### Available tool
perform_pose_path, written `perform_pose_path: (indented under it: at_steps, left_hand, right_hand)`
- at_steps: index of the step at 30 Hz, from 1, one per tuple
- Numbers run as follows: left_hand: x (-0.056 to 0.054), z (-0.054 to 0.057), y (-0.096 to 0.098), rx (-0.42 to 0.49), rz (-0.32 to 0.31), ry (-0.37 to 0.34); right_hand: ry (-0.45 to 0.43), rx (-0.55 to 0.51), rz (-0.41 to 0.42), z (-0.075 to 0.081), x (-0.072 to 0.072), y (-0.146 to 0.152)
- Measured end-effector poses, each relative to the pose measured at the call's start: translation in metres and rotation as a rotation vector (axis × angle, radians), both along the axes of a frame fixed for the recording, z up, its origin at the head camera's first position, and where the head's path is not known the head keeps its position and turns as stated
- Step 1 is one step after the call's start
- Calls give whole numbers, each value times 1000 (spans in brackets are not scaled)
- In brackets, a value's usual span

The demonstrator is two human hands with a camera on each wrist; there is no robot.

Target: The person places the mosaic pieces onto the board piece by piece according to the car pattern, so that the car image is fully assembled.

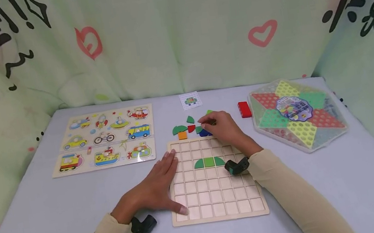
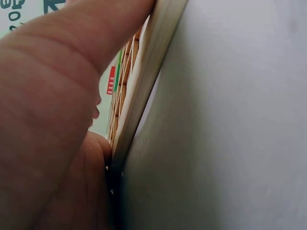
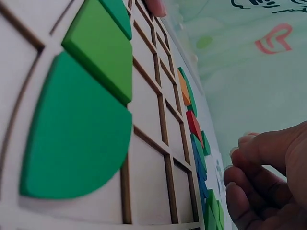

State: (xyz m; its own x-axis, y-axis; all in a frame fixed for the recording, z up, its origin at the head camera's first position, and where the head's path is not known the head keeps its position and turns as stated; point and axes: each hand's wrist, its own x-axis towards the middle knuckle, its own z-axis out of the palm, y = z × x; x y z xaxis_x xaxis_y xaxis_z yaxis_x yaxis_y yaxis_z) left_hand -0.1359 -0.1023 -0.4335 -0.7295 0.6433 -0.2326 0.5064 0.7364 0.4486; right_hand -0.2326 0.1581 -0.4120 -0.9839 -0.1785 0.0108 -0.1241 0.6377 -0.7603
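Loose pieces are scattered past the grid board's far edge, beside and under the bunched right hand, grip contents unclear; the board's left edge is steadied by the spread left hand.

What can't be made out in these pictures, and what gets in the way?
- Whether the right hand holds a piece: head and right wrist views, its own curled fingers hide that.
- Blue pieces: head view, partly behind the right hand.
- Card: head view, fine print too small.
- Grid board: head view, some right-side squares under the right wrist.
- Left hand: left wrist view, thumb tip cut by the top edge.
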Motion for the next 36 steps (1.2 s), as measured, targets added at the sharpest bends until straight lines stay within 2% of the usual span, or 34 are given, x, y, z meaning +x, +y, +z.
perform_pose_path:
  at_steps: [12,21,26,36]
  left_hand:
    - [-2,2,-1,9,-13,-8]
    - [-1,3,0,11,-6,-18]
    - [-1,2,1,4,1,-13]
    - [0,3,2,9,1,-13]
  right_hand:
    - [-9,21,24,-9,-13,-5]
    - [-25,129,79,-10,-13,-11]
    - [-7,176,103,-10,-15,-9]
    - [-11,212,122,-9,-14,-6]
